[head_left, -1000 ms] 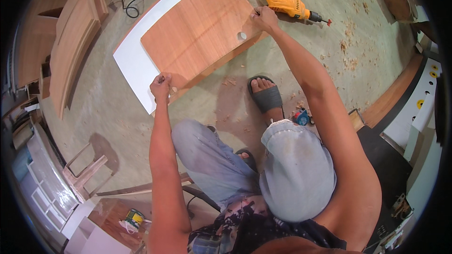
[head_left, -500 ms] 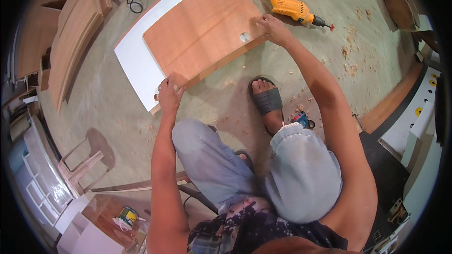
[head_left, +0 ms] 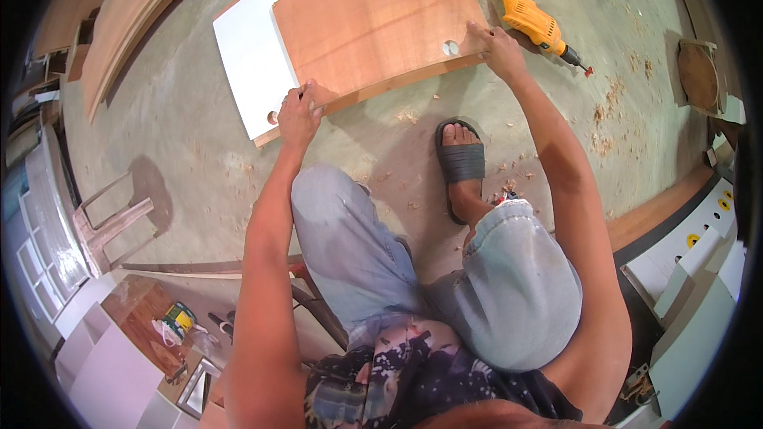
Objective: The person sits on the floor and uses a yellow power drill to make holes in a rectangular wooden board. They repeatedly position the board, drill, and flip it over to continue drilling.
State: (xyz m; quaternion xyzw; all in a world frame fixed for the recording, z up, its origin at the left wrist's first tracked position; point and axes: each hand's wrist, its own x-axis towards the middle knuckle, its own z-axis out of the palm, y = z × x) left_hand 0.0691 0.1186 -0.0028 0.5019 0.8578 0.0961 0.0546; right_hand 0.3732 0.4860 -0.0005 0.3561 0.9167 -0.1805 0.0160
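Note:
A plywood panel (head_left: 373, 20) lies on a white panel (head_left: 242, 44) with a wooden edge beneath, on the concrete floor. The plywood has a round hole (head_left: 450, 48) near its front right. My left hand (head_left: 300, 115) grips the plywood's front-left corner, fingers bent over it, beside another hole in the white panel. At the front-right corner, my right hand (head_left: 503, 54) holds the plywood's edge between closed fingers. A yellow corded drill (head_left: 532, 16) with a red-tipped bit lies just right of the panels.
Curved wooden panels (head_left: 135, 8) stand upper left; a wooden frame (head_left: 111, 230) lies left. Cartons and boards (head_left: 143, 318) are lower left. My sandalled foot (head_left: 461, 159) is below the panels. Wood shavings (head_left: 612, 99) litter the floor. A white holed board (head_left: 675, 262) is at the right.
The view has shifted, with the panels and drill higher and further right in it. My left hand's fingers have repositioned over the plywood's corner; my right hand stays at its right corner.

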